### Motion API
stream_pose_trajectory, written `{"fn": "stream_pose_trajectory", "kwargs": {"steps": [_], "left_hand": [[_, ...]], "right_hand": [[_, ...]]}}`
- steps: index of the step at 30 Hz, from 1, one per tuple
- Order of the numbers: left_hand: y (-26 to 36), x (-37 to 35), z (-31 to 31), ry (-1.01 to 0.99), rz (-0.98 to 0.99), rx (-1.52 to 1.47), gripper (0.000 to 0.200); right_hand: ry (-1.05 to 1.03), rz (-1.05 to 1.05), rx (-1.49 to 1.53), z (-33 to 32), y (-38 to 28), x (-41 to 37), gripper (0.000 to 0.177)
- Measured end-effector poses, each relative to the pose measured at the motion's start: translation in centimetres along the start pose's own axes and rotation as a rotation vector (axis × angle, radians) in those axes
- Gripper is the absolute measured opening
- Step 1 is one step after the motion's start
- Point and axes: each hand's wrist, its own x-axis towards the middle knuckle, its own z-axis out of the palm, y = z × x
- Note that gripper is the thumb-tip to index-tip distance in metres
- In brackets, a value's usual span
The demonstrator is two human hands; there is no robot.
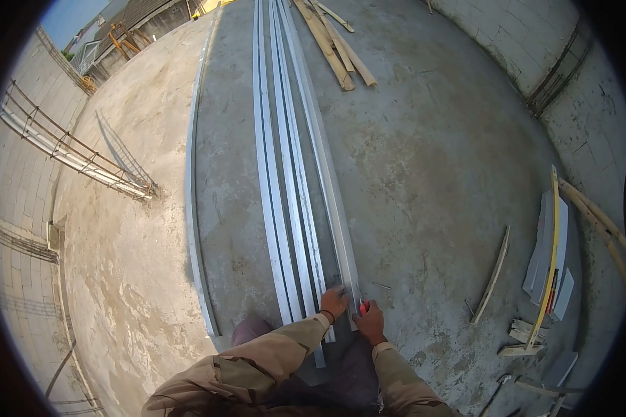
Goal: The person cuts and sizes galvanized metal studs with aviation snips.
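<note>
Several long metal channels (279, 194) lie side by side on the concrete floor, running away from me. My left hand (334, 301) rests on the near end of the rightmost channel (332, 208), its fingertips at the metal. Just to the right, my right hand (370, 322) is closed around a small red tool (364, 306) at the right edge of that same channel. What the tool's tip touches is too small to make out. A single metal strip (191, 208) lies apart on the left.
Bamboo pieces (337, 48) lie at the top. Rebar (76, 156) sticks out on the left. At the right are a yellow level or straightedge (554, 243), board offcuts (535, 257), a wood strip (492, 274) and poles (598, 219) by the block wall (591, 104).
</note>
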Motion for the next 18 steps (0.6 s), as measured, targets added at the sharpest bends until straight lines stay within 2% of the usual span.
{"fn": "stream_pose_trajectory", "kwargs": {"steps": [2,4,5,6,8,9,13,15,16,18], "left_hand": [[2.1,-1.2,-1.1,0.051,-0.043,-0.108,0.036],[1.5,-1.8,-1.6,0.331,-0.138,-0.092,0.038],[1.0,-2.3,-1.7,0.517,-0.119,0.08,0.045],[0.3,-2.4,-2.1,0.517,-0.12,0.082,0.045],[-1.4,-2.5,-3.4,0.515,-0.327,-0.013,0.055],[-2.0,-2.6,-4.1,0.448,-0.339,-0.009,0.059],[-1.7,-1.9,-5.1,0.459,-0.316,0.015,0.058],[-0.2,-1.9,-5.6,0.526,-0.152,0.257,0.057],[-0.2,-1.7,-5.0,0.53,-0.149,0.25,0.057],[-0.2,-2.1,-3.7,0.393,-0.143,0.21,0.056]], "right_hand": [[0.052,0.057,-0.079,1.7,0.3,0.3,0.056],[0.104,0.109,-0.148,3.5,1.2,0.9,0.054],[0.176,0.116,-0.196,4.3,1.8,1.1,0.051],[0.248,0.123,-0.242,4.7,1.9,1.0,0.049],[0.237,0.138,-0.24,5.4,2.2,0.9,0.048],[0.227,0.153,-0.243,5.4,1.9,0.7,0.046],[0.304,0.048,-0.229,4.7,0.3,-1.4,0.046],[0.412,-0.146,-0.199,4.4,-1.2,-2.8,0.046],[0.417,-0.15,-0.203,4.6,-1.8,-3.3,0.046],[0.197,-0.146,0.075,5.4,-2.8,-4.3,0.044]]}}
